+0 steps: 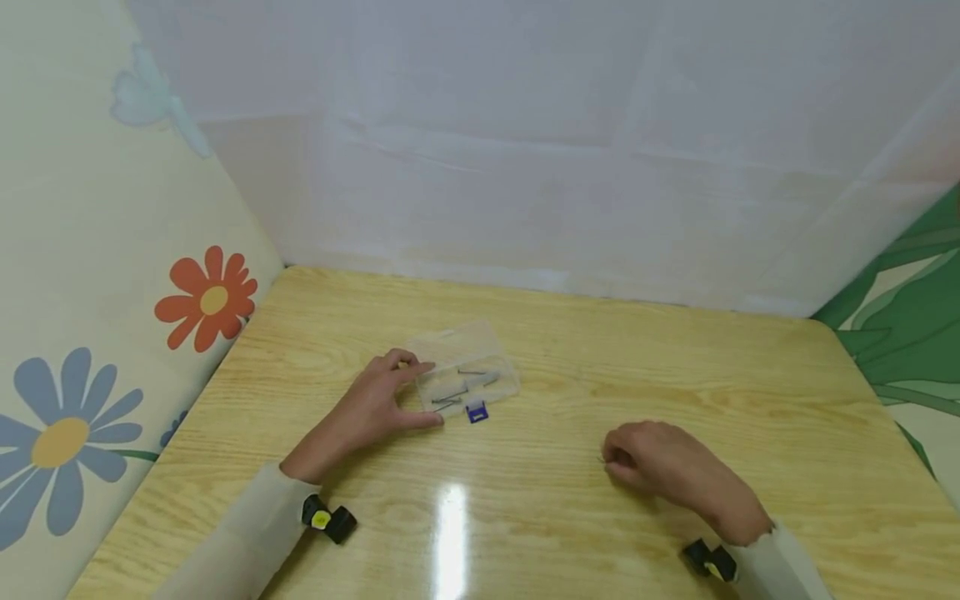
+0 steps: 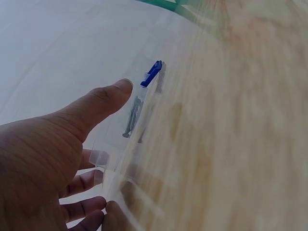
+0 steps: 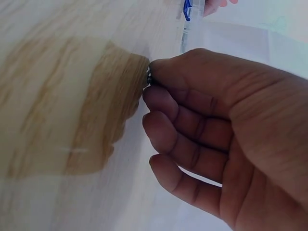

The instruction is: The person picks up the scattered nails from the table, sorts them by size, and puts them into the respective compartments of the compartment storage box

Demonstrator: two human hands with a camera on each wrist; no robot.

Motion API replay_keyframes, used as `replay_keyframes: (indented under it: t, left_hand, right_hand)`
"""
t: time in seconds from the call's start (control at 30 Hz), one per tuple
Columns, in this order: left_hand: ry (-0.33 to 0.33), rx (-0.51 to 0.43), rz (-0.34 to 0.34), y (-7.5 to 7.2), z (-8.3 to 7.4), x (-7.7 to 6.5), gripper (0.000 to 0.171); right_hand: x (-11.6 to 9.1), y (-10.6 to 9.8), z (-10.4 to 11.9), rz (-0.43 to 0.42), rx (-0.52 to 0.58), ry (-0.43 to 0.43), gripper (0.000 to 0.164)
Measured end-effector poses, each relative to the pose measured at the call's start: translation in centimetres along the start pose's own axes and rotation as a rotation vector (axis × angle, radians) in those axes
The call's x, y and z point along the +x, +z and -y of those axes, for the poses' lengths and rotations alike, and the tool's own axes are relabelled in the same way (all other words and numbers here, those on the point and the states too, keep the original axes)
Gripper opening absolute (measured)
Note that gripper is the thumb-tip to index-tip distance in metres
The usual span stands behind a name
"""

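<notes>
A clear plastic box (image 1: 512,385) with a blue latch (image 1: 477,412) lies with its lid raised on the table, several thin metal nails (image 1: 450,395) inside. My left hand (image 1: 378,398) holds the box at its left end, thumb along the front side and fingers by the left and back. In the left wrist view the thumb lies close to the nails (image 2: 131,120) seen through the wall. Well to the right, my right hand (image 1: 663,462) is low over the table. Its thumb and index finger pinch a small dark metal piece (image 3: 149,78), apparently a nail, mostly hidden by the fingertips.
The wood-grain table (image 1: 555,500) reaches back to a pale cloth wall (image 1: 480,167). A flower-printed panel (image 1: 90,292) stands along the left edge, and a green leaf-printed panel (image 1: 907,325) is at the right.
</notes>
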State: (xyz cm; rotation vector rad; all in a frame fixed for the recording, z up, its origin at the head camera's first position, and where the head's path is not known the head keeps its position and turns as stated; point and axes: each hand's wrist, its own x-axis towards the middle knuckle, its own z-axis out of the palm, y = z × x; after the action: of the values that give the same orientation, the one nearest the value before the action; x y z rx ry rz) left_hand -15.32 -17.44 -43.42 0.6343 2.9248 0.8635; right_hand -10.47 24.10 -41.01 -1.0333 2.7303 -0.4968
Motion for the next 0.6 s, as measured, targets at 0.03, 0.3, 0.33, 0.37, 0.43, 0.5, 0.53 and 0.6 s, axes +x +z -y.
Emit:
replay_keyframes:
  t: [0.03, 0.3, 0.33, 0.37, 0.43, 0.5, 0.53, 0.6]
  left_hand:
    - [0.000, 0.000, -0.001, 0.00, 0.00, -0.02, 0.082]
    - [0.000, 0.002, -0.005, 0.03, -0.01, -0.02, 0.082]
    - [0.002, 0.004, -0.006, 0.01, -0.02, -0.03, 0.082]
    - [0.005, 0.005, -0.008, 0.00, -0.03, -0.04, 0.082]
    - [0.005, 0.005, -0.008, -0.04, -0.04, -0.06, 0.083]
    - [0.005, 0.006, -0.007, -0.04, -0.03, -0.06, 0.083]
    - [0.006, 0.006, -0.005, -0.03, -0.01, -0.06, 0.083]
    - [0.000, 0.005, 0.000, -0.01, 0.01, -0.05, 0.083]
  right_hand:
    - [0.00, 0.03, 0.00, 0.001, -0.004, 0.001, 0.015]
    - [-0.16, -0.11, 0.17, 0.012, 0.000, 0.015, 0.019]
    - [-0.18, -0.14, 0.20, 0.016, 0.000, 0.020, 0.019]
    - [-0.21, -0.16, 0.22, 0.019, -0.001, 0.026, 0.019]
    - [-0.24, -0.20, 0.24, 0.029, 0.004, 0.035, 0.020]
    - [-0.26, -0.19, 0.23, 0.033, 0.008, 0.042, 0.023]
    - [-0.26, -0.18, 0.21, 0.031, 0.007, 0.042, 0.024]
    - [-0.28, -0.15, 0.19, 0.027, 0.010, 0.035, 0.028]
